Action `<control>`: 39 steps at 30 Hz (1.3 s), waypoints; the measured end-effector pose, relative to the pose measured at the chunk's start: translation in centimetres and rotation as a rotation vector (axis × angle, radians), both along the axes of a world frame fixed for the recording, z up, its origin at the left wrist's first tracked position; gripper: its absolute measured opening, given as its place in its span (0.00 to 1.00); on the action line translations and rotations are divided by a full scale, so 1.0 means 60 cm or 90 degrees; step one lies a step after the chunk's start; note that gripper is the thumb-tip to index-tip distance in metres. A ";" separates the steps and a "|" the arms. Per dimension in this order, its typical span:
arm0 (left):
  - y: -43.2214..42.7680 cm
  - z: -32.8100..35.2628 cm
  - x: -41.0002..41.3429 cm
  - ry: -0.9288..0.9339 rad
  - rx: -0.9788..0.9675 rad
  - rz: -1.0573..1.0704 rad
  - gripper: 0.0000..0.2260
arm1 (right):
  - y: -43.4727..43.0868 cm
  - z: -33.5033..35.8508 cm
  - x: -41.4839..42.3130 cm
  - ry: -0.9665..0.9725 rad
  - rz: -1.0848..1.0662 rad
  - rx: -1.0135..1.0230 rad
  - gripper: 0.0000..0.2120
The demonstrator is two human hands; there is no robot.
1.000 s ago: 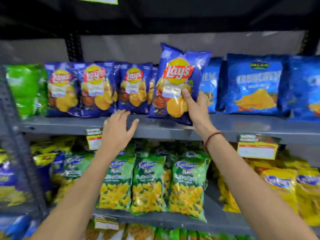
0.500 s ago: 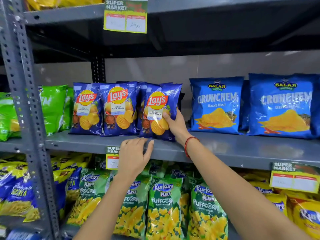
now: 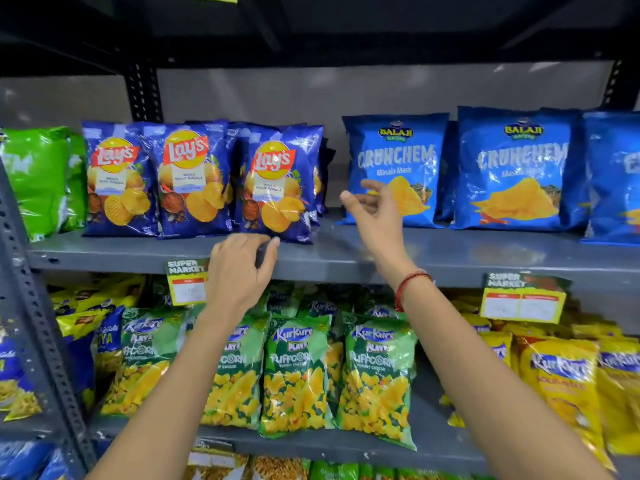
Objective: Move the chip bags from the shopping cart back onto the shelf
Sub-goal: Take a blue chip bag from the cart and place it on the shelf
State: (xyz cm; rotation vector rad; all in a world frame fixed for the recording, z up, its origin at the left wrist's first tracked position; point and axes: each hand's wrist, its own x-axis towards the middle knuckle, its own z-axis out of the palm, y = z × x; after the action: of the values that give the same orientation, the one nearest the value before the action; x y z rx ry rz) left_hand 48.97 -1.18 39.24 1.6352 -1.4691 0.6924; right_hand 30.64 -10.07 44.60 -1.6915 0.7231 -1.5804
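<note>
Grey metal shelf (image 3: 433, 252), middle tier. Three dark blue Lay's bags stand upright along the front edge, with more of the same behind them; the rightmost Lay's bag (image 3: 278, 192) stands free, base on the shelf, touched by neither hand. Right hand (image 3: 375, 206) hangs in the gap between that bag and the light blue Crunchem bags (image 3: 394, 171), fingers loosely spread and curled, holding nothing. Left hand (image 3: 239, 268) rests with its fingers hooked over the shelf's front lip, just below the rightmost Lay's bag; nothing in its grasp, fingers bent about halfway closed. Green bags (image 3: 38, 181) sit at the far left of the same tier, Kurkure Puffcorn bags (image 3: 298, 372) on the tier below. Judgement: this bag looks placed and released, so one return is done. The shopping cart is out of view, so how many bags remain in it cannot be told; the next step would likely be to turn back to the cart for another.
</note>
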 end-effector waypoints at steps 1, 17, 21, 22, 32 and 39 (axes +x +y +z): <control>-0.003 0.003 -0.019 0.001 -0.009 -0.024 0.24 | 0.010 -0.004 -0.027 -0.013 -0.013 -0.010 0.20; -0.081 -0.133 -0.514 -0.012 0.010 -0.533 0.17 | 0.127 -0.265 -0.532 -0.064 -0.408 0.109 0.09; -0.072 -0.259 -0.643 -0.006 0.159 -0.648 0.15 | 0.175 -0.422 -0.659 -0.054 -0.543 0.282 0.10; -0.070 -0.294 -0.667 -0.003 0.209 -0.673 0.15 | 0.189 -0.462 -0.685 -0.064 -0.562 0.317 0.09; -0.041 -0.592 -0.831 0.017 0.727 -0.710 0.24 | 0.328 -0.804 -0.805 -0.152 -0.652 0.751 0.13; -0.089 -0.728 -0.952 -0.005 1.021 -0.550 0.26 | 0.302 -0.922 -0.834 -0.270 -0.628 0.826 0.13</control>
State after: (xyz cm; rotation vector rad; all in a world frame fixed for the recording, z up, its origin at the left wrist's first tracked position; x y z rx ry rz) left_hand -8.13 -6.50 -4.43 1.5488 -2.6625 -1.3013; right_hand -19.38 8.08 -10.69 0.0087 1.9180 -1.3228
